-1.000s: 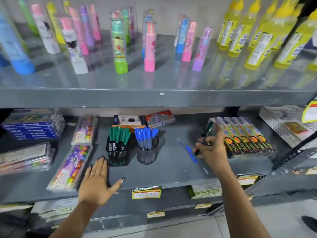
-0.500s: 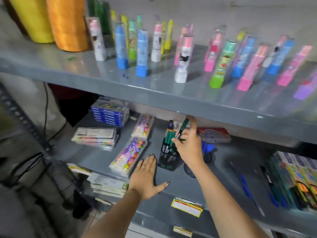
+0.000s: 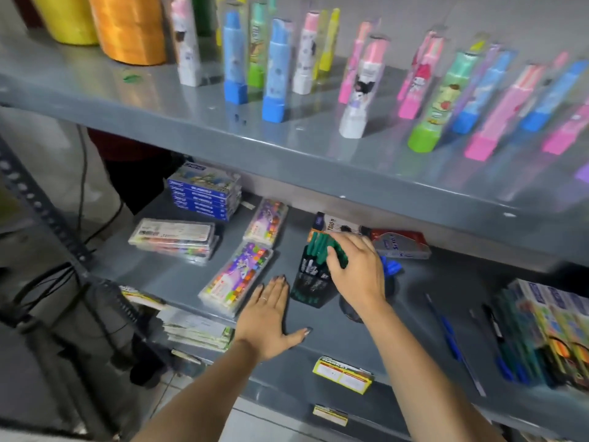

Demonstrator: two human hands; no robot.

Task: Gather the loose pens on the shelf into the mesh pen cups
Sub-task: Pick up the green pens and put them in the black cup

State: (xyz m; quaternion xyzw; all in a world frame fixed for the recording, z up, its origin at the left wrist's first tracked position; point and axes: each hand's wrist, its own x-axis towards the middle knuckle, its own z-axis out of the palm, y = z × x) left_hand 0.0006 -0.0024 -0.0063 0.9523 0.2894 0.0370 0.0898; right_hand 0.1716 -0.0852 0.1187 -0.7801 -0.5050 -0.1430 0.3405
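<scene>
A black mesh cup full of green pens stands mid-shelf. My right hand is on top of it, fingers curled around a green pen's cap among the others. Just behind that hand is a second mesh cup, mostly hidden, with blue pens sticking out. My left hand lies flat and open on the shelf in front of the green cup. A loose blue pen lies to the right. A loose black pen and several blurred green and blue ones lie beside the boxes.
Colour-marker packs lie left of the cups, and flat boxes sit behind them. Stacked boxes stand at the right. The upper shelf overhangs closely and carries upright glue sticks. A yellow price label is on the shelf edge.
My right hand carried a green pen from the right side of the shelf to the green cup and lowered it in. My view swung left. My left hand stayed flat.
</scene>
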